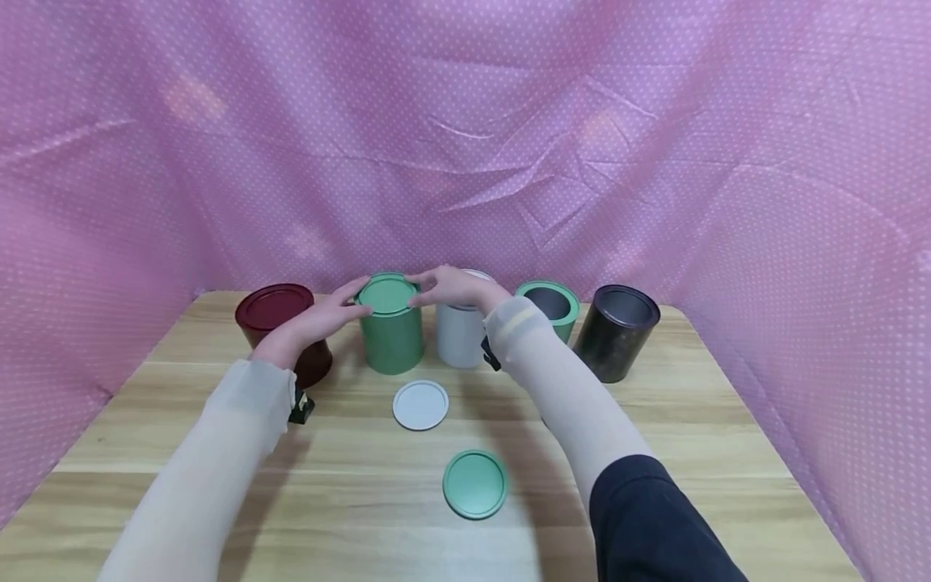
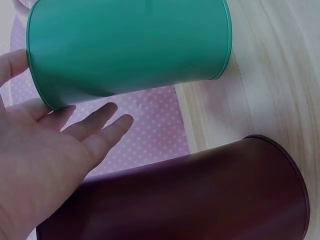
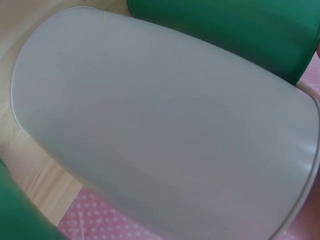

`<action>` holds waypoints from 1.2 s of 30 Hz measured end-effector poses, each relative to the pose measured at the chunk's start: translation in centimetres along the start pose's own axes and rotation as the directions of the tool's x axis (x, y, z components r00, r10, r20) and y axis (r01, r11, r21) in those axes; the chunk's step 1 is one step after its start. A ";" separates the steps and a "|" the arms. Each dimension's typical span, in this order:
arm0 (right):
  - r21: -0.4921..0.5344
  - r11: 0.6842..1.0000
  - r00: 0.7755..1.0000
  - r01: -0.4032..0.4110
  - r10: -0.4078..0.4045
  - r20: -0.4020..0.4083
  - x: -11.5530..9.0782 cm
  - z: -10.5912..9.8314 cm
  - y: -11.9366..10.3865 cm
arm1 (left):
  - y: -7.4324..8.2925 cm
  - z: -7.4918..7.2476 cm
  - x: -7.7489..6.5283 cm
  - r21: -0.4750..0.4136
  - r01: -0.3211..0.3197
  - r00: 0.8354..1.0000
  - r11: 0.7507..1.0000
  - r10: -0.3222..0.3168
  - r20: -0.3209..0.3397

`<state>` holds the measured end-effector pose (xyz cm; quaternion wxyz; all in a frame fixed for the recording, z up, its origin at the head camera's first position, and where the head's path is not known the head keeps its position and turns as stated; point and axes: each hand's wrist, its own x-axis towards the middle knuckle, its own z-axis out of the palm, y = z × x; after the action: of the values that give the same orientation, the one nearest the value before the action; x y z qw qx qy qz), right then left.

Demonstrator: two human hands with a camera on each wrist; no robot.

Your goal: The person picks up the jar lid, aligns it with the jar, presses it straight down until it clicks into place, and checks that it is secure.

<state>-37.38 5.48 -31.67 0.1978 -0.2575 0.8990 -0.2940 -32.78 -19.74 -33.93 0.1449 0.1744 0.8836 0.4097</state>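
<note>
A green can stands upright at the back of the table, with a green lid level on its top. From the left, my left hand reaches to the lid's edge; its spread fingers are fairly straight near the can's rim in the left wrist view. On the opposite side, my right hand has its thumb and fingertips at the same rim, its fingers extended. That hand passes over a white can, which hides the right fingers in the right wrist view.
A dark red lidded can stands beside my left wrist. Rightward are an open-topped green can, partly behind my right arm, and a black can. A white lid and a green lid lie flat on the wooden table.
</note>
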 end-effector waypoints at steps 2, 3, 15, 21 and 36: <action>-0.006 1.000 1.000 0.013 -0.013 -0.006 0.0 0.1 0.0 | 0.0 0.0 -0.1 -0.004 -0.009 1.000 1.000 0.009 -0.005; -0.006 1.000 1.000 0.015 -0.015 -0.011 0.0 0.1 0.0 | 0.0 0.0 0.0 -0.006 -0.015 1.000 1.000 0.015 -0.007; 0.017 1.000 0.998 0.020 -0.019 -0.056 -0.8 -0.2 -0.5 | 0.5 -0.4 0.2 -0.005 0.014 1.000 1.000 -0.014 -0.005; -0.017 0.999 0.994 0.037 -0.039 -0.099 -1.5 -0.2 -0.2 | 0.7 -0.2 -0.2 0.060 0.027 0.998 0.998 -0.024 -0.052; -0.119 0.988 0.993 0.100 -0.107 -0.058 -3.8 0.4 0.4 | 1.0 0.9 -1.8 0.187 -0.073 0.992 0.980 0.092 -0.092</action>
<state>-34.36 7.77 -31.41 0.1378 -0.3052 0.9059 -0.2594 -30.67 -19.34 -33.53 0.0667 0.2028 0.9156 0.3407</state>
